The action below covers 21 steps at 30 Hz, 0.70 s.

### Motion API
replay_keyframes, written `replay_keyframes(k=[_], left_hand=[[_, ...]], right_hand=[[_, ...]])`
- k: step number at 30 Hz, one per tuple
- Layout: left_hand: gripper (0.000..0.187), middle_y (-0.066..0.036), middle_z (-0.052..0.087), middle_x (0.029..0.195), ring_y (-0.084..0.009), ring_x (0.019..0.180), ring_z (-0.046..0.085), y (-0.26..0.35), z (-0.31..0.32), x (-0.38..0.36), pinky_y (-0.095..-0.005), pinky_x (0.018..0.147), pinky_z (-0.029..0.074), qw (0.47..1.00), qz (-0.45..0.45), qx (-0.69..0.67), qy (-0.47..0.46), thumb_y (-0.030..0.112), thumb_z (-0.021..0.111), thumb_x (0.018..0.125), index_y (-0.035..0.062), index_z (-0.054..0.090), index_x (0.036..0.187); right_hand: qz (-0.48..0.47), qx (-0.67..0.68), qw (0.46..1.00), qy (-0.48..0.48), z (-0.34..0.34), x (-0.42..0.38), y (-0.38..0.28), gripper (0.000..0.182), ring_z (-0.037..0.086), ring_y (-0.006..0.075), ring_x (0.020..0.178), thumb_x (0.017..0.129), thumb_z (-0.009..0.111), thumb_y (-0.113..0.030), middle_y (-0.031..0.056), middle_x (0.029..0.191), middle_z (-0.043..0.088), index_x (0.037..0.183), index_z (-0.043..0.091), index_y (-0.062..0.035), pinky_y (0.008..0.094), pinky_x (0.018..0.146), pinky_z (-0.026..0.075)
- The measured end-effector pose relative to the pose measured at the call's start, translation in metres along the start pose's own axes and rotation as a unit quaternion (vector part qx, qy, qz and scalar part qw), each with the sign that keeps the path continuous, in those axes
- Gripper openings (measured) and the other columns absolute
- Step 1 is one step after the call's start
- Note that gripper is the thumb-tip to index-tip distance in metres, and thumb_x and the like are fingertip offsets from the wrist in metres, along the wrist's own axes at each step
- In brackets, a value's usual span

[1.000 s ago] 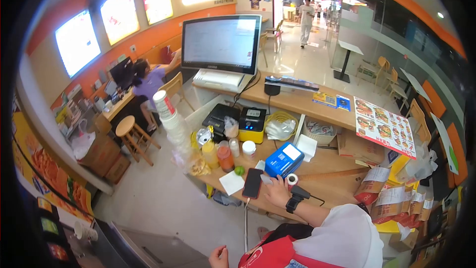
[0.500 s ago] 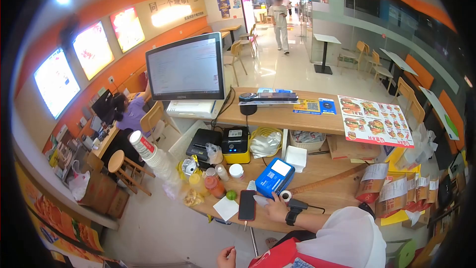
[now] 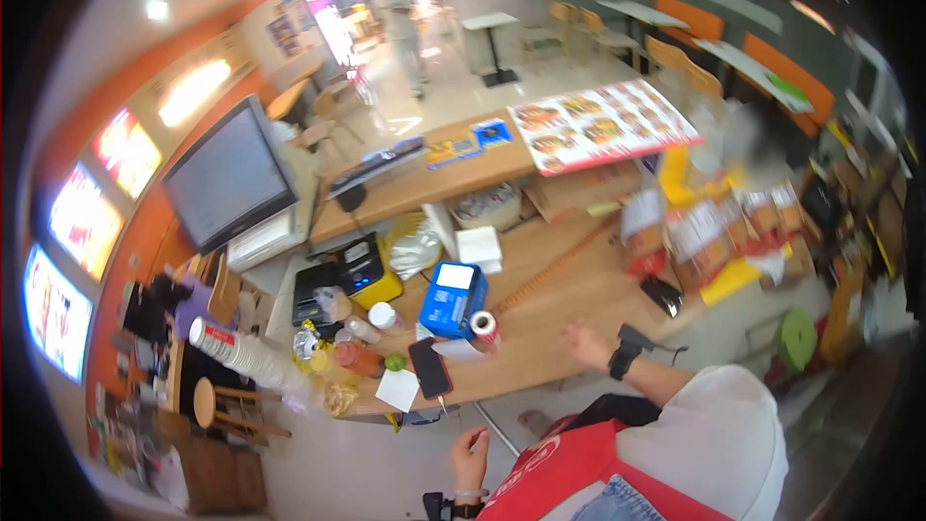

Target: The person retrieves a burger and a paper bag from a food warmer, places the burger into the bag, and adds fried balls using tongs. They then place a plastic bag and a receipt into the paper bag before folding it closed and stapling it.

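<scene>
My right hand (image 3: 585, 344), with a black watch at the wrist, is over the wooden counter (image 3: 550, 304); motion smears its fingers. To its left stand a roll of paper (image 3: 484, 328) and a blue box-shaped device (image 3: 452, 300). A white slip (image 3: 459, 349) lies between the roll and a dark phone (image 3: 430, 368) with a cable. Below the counter's front edge, my left hand (image 3: 471, 449) has its fingers curled, and nothing shows in it. A green lime (image 3: 394, 362) and a white paper square (image 3: 396, 390) are beside the phone.
A monitor (image 3: 231, 174) stands at the left, above a black and yellow printer (image 3: 362, 267). Stacked cups (image 3: 231, 345) and sauce bottles (image 3: 358, 359) are at the counter's left end. Paper bags (image 3: 699, 236) stand at the right, below a menu sheet (image 3: 603, 125). A person (image 3: 400, 24) is in the walkway.
The view has swung right and tilted. My right hand has moved right, away from the blue device and the white slip, which now lies on the counter. More of my left forearm shows.
</scene>
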<state>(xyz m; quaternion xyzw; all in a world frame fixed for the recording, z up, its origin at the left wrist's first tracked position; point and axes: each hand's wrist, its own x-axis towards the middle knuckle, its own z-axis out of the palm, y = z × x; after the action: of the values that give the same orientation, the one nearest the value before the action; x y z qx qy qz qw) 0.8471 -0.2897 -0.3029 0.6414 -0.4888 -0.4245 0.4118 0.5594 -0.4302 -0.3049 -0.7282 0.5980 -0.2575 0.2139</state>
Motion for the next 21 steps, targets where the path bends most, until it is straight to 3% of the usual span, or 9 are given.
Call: replay_keyframes(k=[2,7,9,13,17,21], left_hand=[[0.017,-0.008,0.063,0.083,-0.0133,0.08,0.058,-0.008,0.017,-0.005,-0.0251,0.074,0.044,0.997,-0.011,-0.059,-0.038,0.013,0.058,0.079,0.0017,0.062,0.091],[0.016,-0.007,0.063,0.081,-0.0117,0.077,0.057,-0.006,0.062,-0.015,-0.0244,0.071,0.044,0.989,-0.008,-0.041,-0.14,0.012,0.058,0.08,0.0015,0.062,0.091],[0.016,-0.007,0.062,0.08,-0.0115,0.076,0.057,0.003,0.074,-0.018,-0.0243,0.071,0.044,0.986,0.006,-0.034,-0.163,0.012,0.058,0.08,0.0013,0.061,0.091],[0.015,-0.006,0.062,0.08,-0.0112,0.074,0.056,0.026,0.091,-0.014,-0.0238,0.07,0.044,0.983,0.033,0.003,-0.178,0.011,0.058,0.08,0.0013,0.061,0.09],[0.014,-0.005,0.061,0.08,-0.011,0.075,0.056,0.032,0.115,-0.01,-0.0239,0.07,0.044,0.986,0.034,-0.005,-0.165,0.01,0.057,0.08,0.001,0.061,0.09],[0.014,-0.005,0.061,0.08,-0.0109,0.075,0.056,0.055,0.168,-0.009,-0.0239,0.07,0.044,0.987,0.01,-0.01,-0.159,0.009,0.058,0.079,0.0012,0.061,0.09]], right_hand=[[0.035,-0.003,0.999,0.041,-0.019,-0.035,0.024,0.018,0.048,0.0314,0.096,0.073,0.056,-0.021,0.0138,0.099,0.055,0.082,0.061,-0.006,0.0412,0.084,0.037],[0.112,-0.076,0.985,0.104,-0.053,-0.107,0.064,0.018,0.05,0.0318,0.093,0.07,0.06,-0.02,0.015,0.096,0.055,0.082,0.06,-0.0067,0.0399,0.082,0.039],[0.18,-0.047,0.981,0.063,-0.057,-0.126,0.074,0.02,0.048,0.0324,0.093,0.069,0.059,-0.025,0.0132,0.097,0.055,0.081,0.062,-0.0089,0.0391,0.084,0.038],[0.206,-0.033,0.978,0.016,-0.051,-0.146,0.087,0.022,0.05,0.0325,0.09,0.072,0.056,-0.03,0.0132,0.097,0.055,0.083,0.063,-0.0115,0.0393,0.082,0.039],[0.17,0.009,0.983,-0.065,-0.054,-0.146,0.116,0.024,0.051,0.0322,0.089,0.072,0.056,-0.031,0.0131,0.095,0.056,0.083,0.064,-0.0116,0.0383,0.081,0.04],[0.154,0.016,0.986,-0.069,-0.084,-0.143,0.151,0.025,0.052,0.0316,0.09,0.072,0.056,-0.032,0.0127,0.095,0.056,0.083,0.064,-0.0114,0.038,0.08,0.041]])
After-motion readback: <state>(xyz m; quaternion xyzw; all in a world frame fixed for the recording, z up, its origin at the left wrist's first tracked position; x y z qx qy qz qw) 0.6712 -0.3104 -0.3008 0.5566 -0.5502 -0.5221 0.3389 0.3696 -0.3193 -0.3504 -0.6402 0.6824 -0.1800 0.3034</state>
